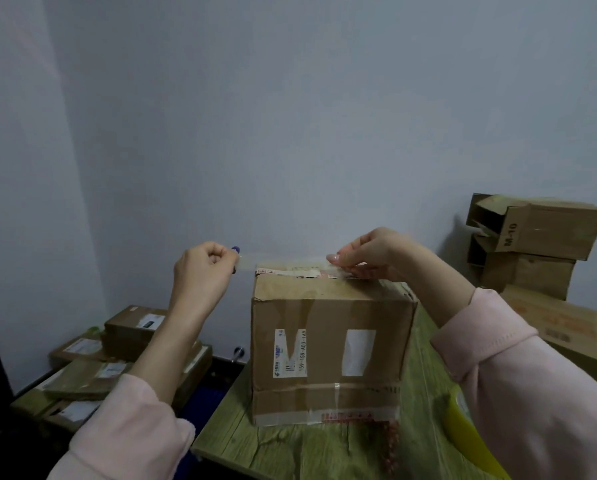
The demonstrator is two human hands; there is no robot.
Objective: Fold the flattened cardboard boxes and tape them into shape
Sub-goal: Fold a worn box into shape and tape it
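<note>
A brown cardboard box [328, 348] with white labels stands upright on the wooden table [290, 448]. A strip of clear tape [252, 263] stretches level with the box's top. My left hand [203, 271] pinches the strip's free end, left of the box and a little above its top edge. My right hand [370, 256] rests on the far right part of the box top, its fingers holding the tape down there. A yellow-green tape roll [470, 434] sits at the lower right, partly hidden by my right sleeve.
Assembled and open cardboard boxes [532, 244] are stacked at the back right of the table. Several flat or taped boxes [117, 355] lie in a pile low on the left, beyond the table's left edge. A plain wall stands close behind.
</note>
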